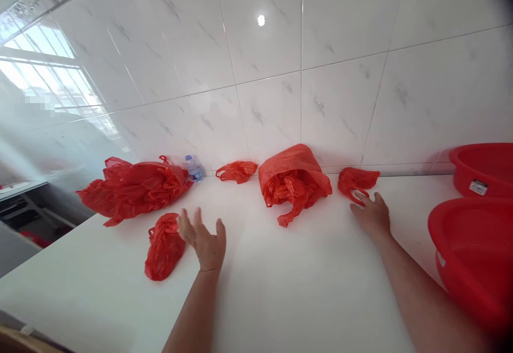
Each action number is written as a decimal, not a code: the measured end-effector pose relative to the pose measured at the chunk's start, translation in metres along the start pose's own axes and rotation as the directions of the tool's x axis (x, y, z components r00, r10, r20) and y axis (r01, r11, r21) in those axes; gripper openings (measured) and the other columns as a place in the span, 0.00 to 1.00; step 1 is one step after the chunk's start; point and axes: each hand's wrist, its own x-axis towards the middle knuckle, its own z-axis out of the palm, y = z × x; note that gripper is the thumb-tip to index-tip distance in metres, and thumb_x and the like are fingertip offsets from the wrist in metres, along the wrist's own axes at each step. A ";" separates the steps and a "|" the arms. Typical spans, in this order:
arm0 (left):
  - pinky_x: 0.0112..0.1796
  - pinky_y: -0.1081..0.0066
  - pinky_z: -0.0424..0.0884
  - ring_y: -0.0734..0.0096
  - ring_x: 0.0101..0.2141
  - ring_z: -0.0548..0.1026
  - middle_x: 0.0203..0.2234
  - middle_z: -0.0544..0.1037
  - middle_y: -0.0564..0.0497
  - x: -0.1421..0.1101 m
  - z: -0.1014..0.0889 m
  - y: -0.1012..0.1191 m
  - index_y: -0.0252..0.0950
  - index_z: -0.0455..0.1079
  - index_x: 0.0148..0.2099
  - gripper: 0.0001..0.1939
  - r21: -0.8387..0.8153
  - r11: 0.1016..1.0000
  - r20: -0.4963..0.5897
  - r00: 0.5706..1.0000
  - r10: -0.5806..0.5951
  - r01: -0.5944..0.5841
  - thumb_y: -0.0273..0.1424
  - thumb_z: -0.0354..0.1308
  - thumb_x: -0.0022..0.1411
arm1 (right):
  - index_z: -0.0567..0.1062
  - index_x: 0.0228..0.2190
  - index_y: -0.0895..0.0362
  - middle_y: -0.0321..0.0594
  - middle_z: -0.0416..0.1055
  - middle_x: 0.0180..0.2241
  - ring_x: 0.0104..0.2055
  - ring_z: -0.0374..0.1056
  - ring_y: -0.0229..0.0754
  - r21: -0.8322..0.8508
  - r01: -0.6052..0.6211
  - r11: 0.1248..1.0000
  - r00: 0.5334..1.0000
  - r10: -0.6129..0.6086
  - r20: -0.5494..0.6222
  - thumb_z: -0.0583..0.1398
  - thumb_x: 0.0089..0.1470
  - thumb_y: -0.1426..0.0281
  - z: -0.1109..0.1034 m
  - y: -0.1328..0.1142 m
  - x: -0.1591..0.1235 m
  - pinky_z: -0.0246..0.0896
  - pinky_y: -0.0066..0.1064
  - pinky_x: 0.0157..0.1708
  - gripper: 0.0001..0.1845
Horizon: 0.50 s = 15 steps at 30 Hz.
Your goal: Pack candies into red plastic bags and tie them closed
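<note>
My left hand [204,241] is raised over the white table with its fingers spread and nothing in it. Just left of it lies a crumpled red plastic bag [164,251], partly behind my fingertips. My right hand [372,215] reaches toward the wall, fingers apart, its fingertips at the handle loop of a small red plastic bag [355,179]. Whether they touch the loop is hard to see. Between my hands, farther back, sits a larger folded red bag [290,163] with more red plastic bunched at its mouth. Another small red bag [238,171] lies against the wall.
A big heap of red plastic bags [136,190] lies at the back left, beside a small water bottle [194,169]. Two red plastic basins, one behind [465,179] and one nearer [452,251], stand at the right. A tiled wall [268,112] borders the white table [288,289].
</note>
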 end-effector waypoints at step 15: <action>0.55 0.49 0.57 0.49 0.61 0.55 0.61 0.58 0.34 -0.058 0.031 0.117 0.35 0.50 0.65 0.35 -0.638 0.714 0.368 0.701 0.612 -0.288 0.30 0.57 0.57 | 0.67 0.49 0.58 0.50 0.66 0.43 0.45 0.63 0.50 0.141 0.624 0.769 0.782 -0.615 -0.101 0.51 0.57 0.70 -0.024 -0.122 -0.124 0.62 0.45 0.45 0.18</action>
